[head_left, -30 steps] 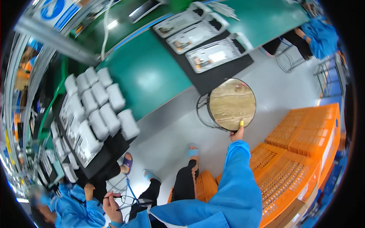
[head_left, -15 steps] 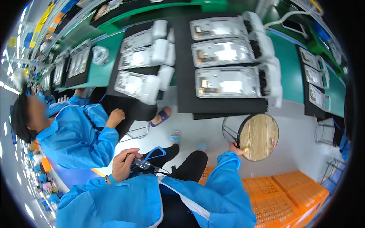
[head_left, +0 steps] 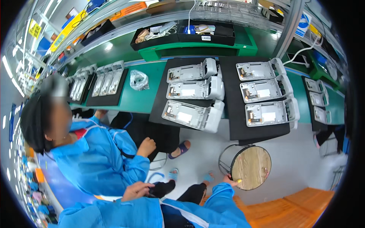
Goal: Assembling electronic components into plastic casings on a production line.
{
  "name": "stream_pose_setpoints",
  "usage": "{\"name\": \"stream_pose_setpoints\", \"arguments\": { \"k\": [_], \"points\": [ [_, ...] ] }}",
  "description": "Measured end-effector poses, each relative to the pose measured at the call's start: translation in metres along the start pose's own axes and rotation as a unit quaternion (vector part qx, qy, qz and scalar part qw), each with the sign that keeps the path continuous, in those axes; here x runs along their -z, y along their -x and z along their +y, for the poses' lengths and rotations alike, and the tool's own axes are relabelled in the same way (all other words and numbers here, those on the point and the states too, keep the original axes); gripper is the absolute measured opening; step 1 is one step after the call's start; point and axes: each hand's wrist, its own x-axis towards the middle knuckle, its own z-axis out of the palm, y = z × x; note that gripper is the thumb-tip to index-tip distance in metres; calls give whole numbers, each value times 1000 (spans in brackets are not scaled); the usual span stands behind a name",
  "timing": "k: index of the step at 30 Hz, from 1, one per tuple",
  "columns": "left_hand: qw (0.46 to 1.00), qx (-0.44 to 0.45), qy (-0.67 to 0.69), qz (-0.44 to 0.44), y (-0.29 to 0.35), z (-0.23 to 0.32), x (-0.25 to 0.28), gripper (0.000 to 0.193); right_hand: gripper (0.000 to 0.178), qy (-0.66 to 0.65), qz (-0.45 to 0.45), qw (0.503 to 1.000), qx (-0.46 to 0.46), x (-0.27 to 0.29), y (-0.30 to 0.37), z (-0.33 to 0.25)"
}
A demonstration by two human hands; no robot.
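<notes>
My right hand (head_left: 229, 180) grips the dark rim of a round stool (head_left: 251, 167) with a wood-grain seat and thin metal legs. A small yellow patch shows at its thumb tip, over the seat. Low in front of my body, my left hand (head_left: 135, 190) has its fingers curled together. A dark thing pokes out at its fingertips, too little of it showing to name. Close beside that hand is a blue loop (head_left: 156, 176). Whether the hand holds the loop, I cannot tell.
Grey-white device housings (head_left: 264, 90) lie in rows on black mats (head_left: 237, 133) along the green bench (head_left: 127, 99). A clear plastic bag (head_left: 139, 80) lies there too. A person in blue (head_left: 102, 155) sits close on my left. Orange crates (head_left: 289, 209) stand behind the stool at right.
The view has tilted upward, bringing in the shelf and black bins behind the bench. My right hand stays on the stool. A clear, dark-edged thing by my left hand is now mostly hidden.
</notes>
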Motion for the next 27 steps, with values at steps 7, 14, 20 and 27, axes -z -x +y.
{"name": "stream_pose_setpoints", "arguments": {
  "k": [7,14,20,27],
  "points": [
    [981,62,19,-183,32,-42,41,26,43,26,21,999,25,76,60,48],
    [965,84,-36,-245,85,-82,80,33,43,18,18,999,-34,167,115,76],
    [946,38,-57,-318,131,-126,122,36,46,40,-17,997,-61,238,146,84],
    [966,-48,-104,-233,181,-170,205,34,50,96,-38,993,-62,312,188,87]
  ]
}}
